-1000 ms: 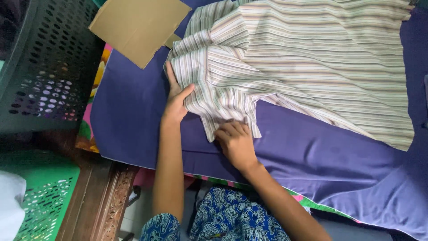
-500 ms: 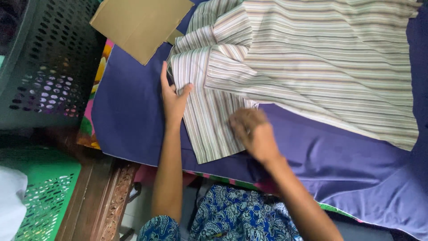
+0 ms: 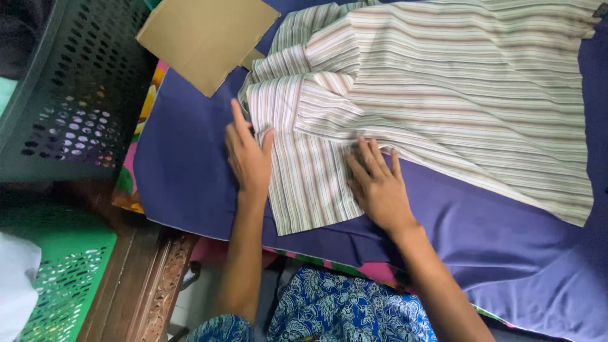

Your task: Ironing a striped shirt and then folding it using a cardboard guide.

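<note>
Spread over the work surface, a smooth purple cloth (image 3: 190, 177) gives a flat padded bed, with a strip of bright floral fabric (image 3: 136, 145) showing at its left edge. Lying across the far and right part of it is a large striped cotton shirt in cream, green and pink (image 3: 456, 95), opened out flat, its sleeve (image 3: 310, 171) folded toward the near edge so the stripes run down toward the person. To the far left stands a dark green perforated plastic laundry basket (image 3: 69, 95), and below it a brighter green perforated basket (image 3: 63, 285), both within reach of the table. A flat tan cardboard sheet (image 3: 206, 38) rests on the far edge, partly on the shirt's collar end.

The left hand (image 3: 248, 158) lies open, palm down, fingers straight along the sleeve's left edge, seemingly to keep that edge lined up. The right hand (image 3: 379, 183) is also open and flat, fingers spread, pressing where the sleeve meets the shirt body, apparently pinning the fold. Neither hand grips anything.
</note>
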